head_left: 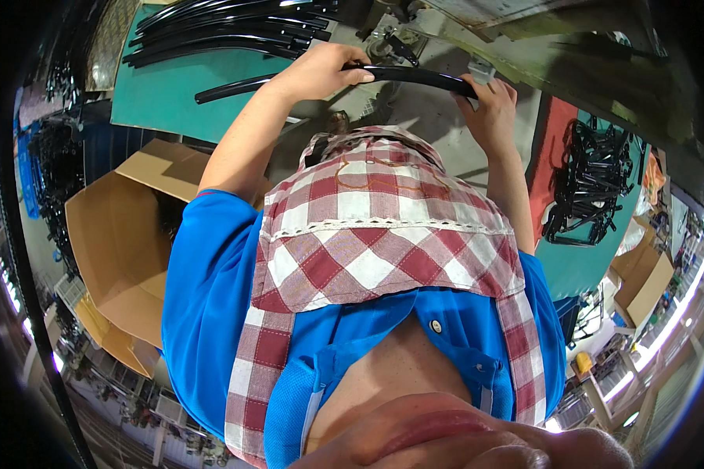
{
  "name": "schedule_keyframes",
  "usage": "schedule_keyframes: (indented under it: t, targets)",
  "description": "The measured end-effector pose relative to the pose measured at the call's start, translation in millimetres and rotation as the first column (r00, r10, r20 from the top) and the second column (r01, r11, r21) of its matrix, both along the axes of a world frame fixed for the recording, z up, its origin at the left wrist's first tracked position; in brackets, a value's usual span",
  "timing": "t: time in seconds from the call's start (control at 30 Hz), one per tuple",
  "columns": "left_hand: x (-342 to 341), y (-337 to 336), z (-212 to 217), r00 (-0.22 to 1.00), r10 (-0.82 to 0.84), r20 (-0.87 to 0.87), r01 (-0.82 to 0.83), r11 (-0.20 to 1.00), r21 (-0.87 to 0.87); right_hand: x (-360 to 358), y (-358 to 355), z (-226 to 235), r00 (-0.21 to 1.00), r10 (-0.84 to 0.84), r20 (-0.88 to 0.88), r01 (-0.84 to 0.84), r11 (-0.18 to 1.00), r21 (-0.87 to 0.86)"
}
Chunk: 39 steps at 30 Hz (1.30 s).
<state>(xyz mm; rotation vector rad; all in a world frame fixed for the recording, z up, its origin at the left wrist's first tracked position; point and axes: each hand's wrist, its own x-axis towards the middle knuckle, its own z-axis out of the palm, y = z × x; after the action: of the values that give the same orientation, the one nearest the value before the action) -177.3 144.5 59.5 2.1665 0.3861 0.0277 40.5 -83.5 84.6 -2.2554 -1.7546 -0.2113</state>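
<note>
Bright, sharp centre; dark, perhaps blurred, fisheye rim

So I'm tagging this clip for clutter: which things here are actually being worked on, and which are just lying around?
In hand:
- long curved black strip, held at both ends
- left hand, gripping it
- right hand, gripping it
- metal machine fixture right behind the strip

Lying about:
- stack of similar black strips on the green mat
- open cardboard box
- heap of black parts

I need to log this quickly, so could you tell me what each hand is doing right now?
Left hand: closed around the curved black strip.
Right hand: closed on the same strip's other end.
</note>
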Motion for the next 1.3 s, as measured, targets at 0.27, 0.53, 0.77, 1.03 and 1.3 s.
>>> schedule_keyframes:
  t: [0.27, 0.53, 0.77, 1.03, 1.3]
  targets:
    - [1.2, 10.8, -12.4, 0.999, -0.037, 0.01, 0.038, 0.971, -0.234, -6.2, -4.4, 25.7, 0.997, -0.039, -0.061, 0.042, 0.998, 0.055]
    - [-21.5, -3.3, -15.9, 0.998, 0.066, 0.024, -0.062, 0.988, -0.142, -11.1, 4.8, 19.6, 0.988, 0.096, -0.12, -0.087, 0.993, 0.083]
    - [-20.8, -12.2, -4.8, 0.965, 0.21, 0.157, -0.223, 0.972, 0.073, -12.7, 12.9, 22.5, 0.99, 0.134, -0.048, -0.124, 0.979, 0.16]
    - [-28.0, -8.0, -22.3, 0.991, 0.019, 0.132, -0.023, 0.999, 0.031, -14.9, 1.0, 13.8, 0.994, 0.075, -0.082, -0.067, 0.993, 0.101]
    - [-59.9, -45.0, -29.2, 0.992, 0.092, 0.088, -0.094, 0.995, 0.02, -16.7, -7.9, -12.2, 0.972, 0.085, -0.219, -0.11, 0.989, -0.103]
